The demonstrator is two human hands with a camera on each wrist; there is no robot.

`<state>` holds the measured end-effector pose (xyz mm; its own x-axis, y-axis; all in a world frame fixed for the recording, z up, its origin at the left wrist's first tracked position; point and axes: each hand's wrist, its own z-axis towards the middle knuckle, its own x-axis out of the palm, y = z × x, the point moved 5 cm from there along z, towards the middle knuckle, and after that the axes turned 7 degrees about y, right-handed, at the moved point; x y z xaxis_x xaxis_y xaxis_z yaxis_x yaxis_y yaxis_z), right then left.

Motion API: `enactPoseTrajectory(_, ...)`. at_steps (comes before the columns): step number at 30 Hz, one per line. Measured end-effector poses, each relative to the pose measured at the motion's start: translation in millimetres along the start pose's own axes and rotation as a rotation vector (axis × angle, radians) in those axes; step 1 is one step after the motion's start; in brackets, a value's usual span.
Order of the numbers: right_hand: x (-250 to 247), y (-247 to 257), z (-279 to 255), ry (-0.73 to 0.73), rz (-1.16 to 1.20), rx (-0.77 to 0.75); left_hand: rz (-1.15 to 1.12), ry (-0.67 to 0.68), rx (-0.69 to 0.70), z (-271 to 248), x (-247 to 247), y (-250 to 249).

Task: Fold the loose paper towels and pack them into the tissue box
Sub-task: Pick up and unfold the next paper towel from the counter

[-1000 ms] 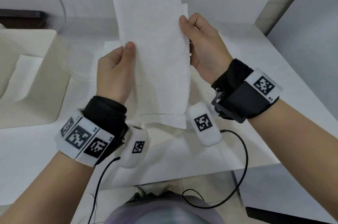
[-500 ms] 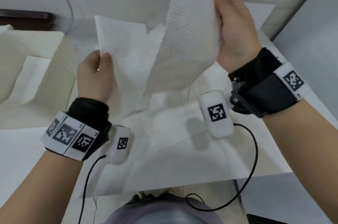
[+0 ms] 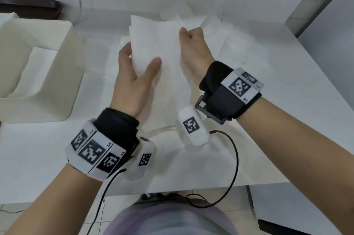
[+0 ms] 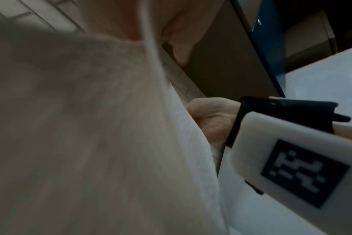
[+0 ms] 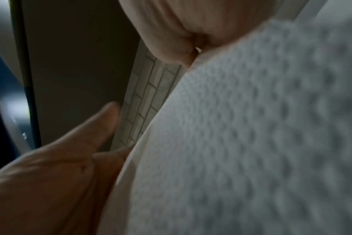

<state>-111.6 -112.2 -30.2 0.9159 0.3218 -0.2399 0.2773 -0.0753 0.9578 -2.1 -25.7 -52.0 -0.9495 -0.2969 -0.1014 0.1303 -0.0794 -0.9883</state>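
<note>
Both hands' fingers grip the paper towel [image 3: 168, 58] edges, clear of the tissue box [image 3: 63, 73].

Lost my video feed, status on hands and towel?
Left hand and right hand both grip one paper towel held above the table. Tissue box sits left, open. Nothing blocking it.

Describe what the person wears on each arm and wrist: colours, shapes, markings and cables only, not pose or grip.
Both forearms are bare, without sleeves. The left hand has a black padded wrist cuff with a white band of black square code markers. The right hand has a black cuff with one white marker plate. A rounded white pod bearing a marker hangs under each wrist, trailing a thin black cable.
</note>
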Motion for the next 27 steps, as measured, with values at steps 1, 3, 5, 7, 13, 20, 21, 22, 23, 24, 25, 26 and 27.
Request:
enactPoseTrajectory(1,3,0,-1,0.019,-0.055,-0.022,0.014,0.018,0.008,0,-3,5)
enactPoseTrajectory(3,4,-2,-4,0.053,-0.164,-0.098,0.015,0.004,0.028,0,-18,10)
enactPoseTrajectory(5,1,-8,-11,0.097,-0.339,-0.221,0.058,-0.092,0.075,1,-41,12)
enactPoseTrajectory(7,5,-20,-26,0.301,-0.689,-0.344,0.214,-0.172,0.109,3,-63,11)
enactPoseTrajectory(13,30,-73,-66,0.966,-1.392,-0.409,0.279,-0.232,-0.067,3,-92,23)
enactPoseTrajectory(20,36,-83,-75,0.984,-1.632,-0.468,0.260,-0.258,-0.090,0,-103,28)
enactPoseTrajectory(21,37,-83,-75,0.955,-1.646,-0.489,0.254,-0.259,-0.085,0,-104,28)
enactPoseTrajectory(22,39,-81,-74,0.925,-1.645,-0.507,0.247,-0.260,-0.082,0,-104,27)
enactPoseTrajectory(23,40,-79,-73,0.904,-1.635,-0.518,0.239,-0.259,-0.073,0,-104,27)
enactPoseTrajectory(24,40,-77,-72,0.895,-1.624,-0.521,0.236,-0.255,-0.067,0,-104,27)
enactPoseTrajectory(25,40,-76,-71,0.889,-1.619,-0.523,0.235,-0.250,-0.062,0,-104,28)
enactPoseTrajectory(26,40,-75,-71,0.880,-1.613,-0.526,0.235,-0.246,-0.062,0,-103,28)
enactPoseTrajectory(27,39,-73,-71,0.868,-1.601,-0.532,0.235,-0.243,-0.063,0,-103,29)
